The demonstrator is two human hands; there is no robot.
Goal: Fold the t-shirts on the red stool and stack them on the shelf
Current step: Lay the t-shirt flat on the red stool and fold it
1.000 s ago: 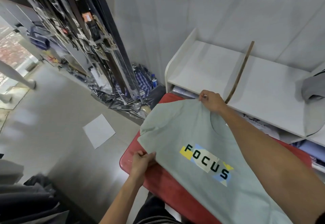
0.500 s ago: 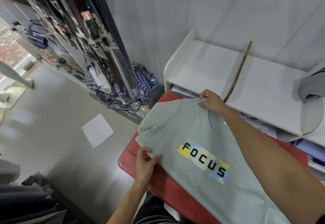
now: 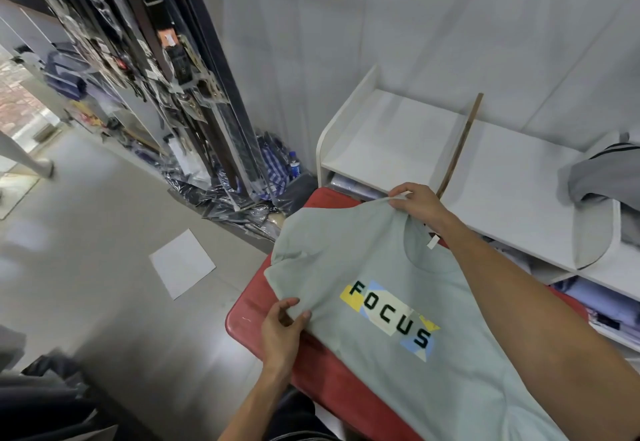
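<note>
Left hand fingers pinching t-shirt sleeve edge, right hand fingers gripping its shoulder, over red stool

Left hand and right hand: bare, both forearms unsleeved; dark trousers visible below, between the arms.

Soft, even indoor light fills the scene, with brighter daylight spilling in at the far left edge. The glossy grey floor carries pale smeared reflections. Wide-angle bending curves the white wooden shelf unit and the wall lines (strongest toward the corners). The dark heap at lower left is blurred; shadows stay faint.
</note>
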